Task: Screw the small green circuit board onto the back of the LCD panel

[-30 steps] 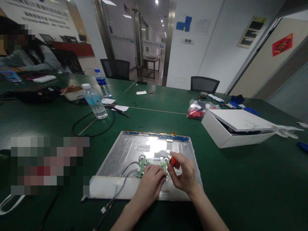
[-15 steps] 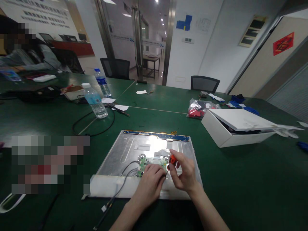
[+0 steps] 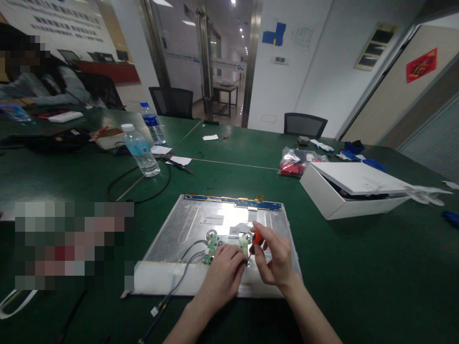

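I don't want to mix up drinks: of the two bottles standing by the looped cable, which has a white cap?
The front bottle, closer to the left hand, with a light-blue label. The rear bottle has a blue cap.

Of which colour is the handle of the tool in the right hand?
The handle is orange-red with black parts; it shows best in the head view.

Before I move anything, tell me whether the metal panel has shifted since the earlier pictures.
No: judged against the white box, the metal panel shows no shift either way.
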Tool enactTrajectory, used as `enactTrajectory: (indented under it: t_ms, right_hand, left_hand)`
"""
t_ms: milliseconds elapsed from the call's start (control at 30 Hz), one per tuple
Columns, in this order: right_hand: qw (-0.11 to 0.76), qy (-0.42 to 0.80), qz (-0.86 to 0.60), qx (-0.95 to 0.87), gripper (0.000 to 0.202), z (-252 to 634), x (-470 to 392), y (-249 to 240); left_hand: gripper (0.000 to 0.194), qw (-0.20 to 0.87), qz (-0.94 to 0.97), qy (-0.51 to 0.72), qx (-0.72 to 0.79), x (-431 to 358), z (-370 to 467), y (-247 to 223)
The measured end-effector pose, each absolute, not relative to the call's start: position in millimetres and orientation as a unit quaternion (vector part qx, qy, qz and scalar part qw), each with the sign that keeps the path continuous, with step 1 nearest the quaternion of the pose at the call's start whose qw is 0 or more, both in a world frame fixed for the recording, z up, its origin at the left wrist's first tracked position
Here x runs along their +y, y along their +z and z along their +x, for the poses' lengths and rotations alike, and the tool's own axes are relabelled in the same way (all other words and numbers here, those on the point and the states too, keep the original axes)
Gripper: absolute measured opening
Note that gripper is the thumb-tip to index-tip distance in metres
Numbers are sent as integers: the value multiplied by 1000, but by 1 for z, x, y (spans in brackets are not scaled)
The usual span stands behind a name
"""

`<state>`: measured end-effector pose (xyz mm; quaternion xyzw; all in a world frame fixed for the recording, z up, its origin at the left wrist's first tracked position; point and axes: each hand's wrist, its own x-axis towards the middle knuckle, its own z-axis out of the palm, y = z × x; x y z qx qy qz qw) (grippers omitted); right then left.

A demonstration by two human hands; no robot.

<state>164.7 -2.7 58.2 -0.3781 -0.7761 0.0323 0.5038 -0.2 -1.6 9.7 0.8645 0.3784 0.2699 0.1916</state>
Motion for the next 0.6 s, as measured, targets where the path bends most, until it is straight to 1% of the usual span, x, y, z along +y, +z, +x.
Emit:
enactTrajectory:
  t_ms: [167,300,400,533,600]
  right_hand:
    - [506,-22,-397,-765,47,162,-2,57]
    - [501,-38,-401,-766,42,162,-2,57]
    - [495,-21,-398,-772,44,162,-2,57]
    - [504,22,-375,-777,53,164,-3,57]
    - [509,20,-374,-775,54,164,-3,57]
  left_hand:
    - [16,188,863,269,384,-1,0,8]
    - [15,182,862,276,383,-2,-1,7]
    - [15,190,862,274,381,-1,-1,7]
    - [17,199,863,266,380,-1,-1,9]
    - [16,198,863,267,380,-2,-1,10]
